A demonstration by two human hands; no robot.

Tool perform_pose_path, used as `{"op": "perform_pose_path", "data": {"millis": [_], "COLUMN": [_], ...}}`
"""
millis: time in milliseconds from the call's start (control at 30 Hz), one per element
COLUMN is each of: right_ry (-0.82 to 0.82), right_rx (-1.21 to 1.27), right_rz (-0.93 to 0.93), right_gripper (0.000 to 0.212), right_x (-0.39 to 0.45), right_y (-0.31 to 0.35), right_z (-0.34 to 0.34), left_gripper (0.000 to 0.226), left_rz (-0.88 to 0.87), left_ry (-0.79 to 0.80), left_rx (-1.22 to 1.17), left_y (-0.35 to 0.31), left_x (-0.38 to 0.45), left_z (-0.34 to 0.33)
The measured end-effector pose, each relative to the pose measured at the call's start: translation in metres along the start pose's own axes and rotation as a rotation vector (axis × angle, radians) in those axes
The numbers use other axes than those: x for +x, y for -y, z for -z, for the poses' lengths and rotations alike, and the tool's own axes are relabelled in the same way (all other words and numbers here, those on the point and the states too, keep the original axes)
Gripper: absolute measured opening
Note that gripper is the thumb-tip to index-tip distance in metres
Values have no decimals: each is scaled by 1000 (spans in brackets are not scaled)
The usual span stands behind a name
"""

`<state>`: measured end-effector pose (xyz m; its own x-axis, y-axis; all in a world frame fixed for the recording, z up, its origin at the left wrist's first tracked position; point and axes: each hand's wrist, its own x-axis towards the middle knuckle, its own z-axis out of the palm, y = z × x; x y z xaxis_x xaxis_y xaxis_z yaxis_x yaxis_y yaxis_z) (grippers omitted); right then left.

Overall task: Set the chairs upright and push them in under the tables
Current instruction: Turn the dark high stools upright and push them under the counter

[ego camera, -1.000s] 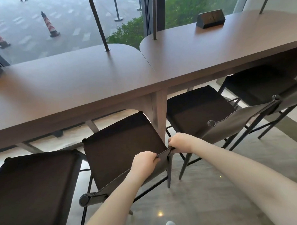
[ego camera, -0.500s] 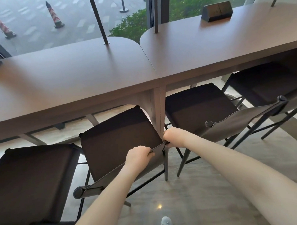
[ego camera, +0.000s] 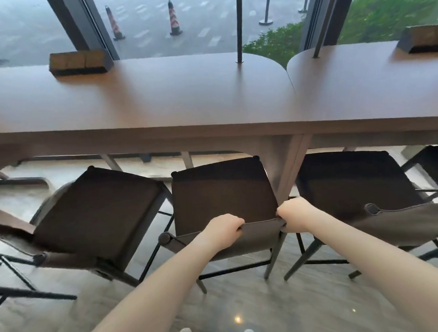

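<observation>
Below the tabletop's near edge, left hand and right hand grip the middle chair's flexible fabric backrest; its slim frame probably slides lightly.

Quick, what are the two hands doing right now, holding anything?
Left hand: closed, gripping the top edge of the middle chair's backrest.
Right hand: closed, gripping the same backrest at its right corner.
</observation>
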<state>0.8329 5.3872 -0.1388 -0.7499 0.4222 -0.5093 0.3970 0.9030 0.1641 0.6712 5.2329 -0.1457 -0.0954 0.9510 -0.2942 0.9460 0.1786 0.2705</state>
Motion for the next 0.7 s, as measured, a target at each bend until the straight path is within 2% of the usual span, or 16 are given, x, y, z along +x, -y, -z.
{"op": "perform_pose_path", "data": {"millis": [133,300,467,700], "right_ry": [-15,-36,-67,-103], "right_rx": [170,313,348,334], "right_rz": [14,45,25,-58], "right_gripper": [31,36,39,36], "right_x": [12,26,42,41], "right_y": [41,90,135,150], "right_z": [7,28,44,53], "left_gripper": [15,15,33,41], "left_rz": [48,110,129,10], "left_ry": [-17,-40,-46,-51], "left_rx": [42,114,331,423], "left_y": [31,72,105,124], "left_x": [-25,-57,-71,-67], "left_z": [4,7,5,12]}}
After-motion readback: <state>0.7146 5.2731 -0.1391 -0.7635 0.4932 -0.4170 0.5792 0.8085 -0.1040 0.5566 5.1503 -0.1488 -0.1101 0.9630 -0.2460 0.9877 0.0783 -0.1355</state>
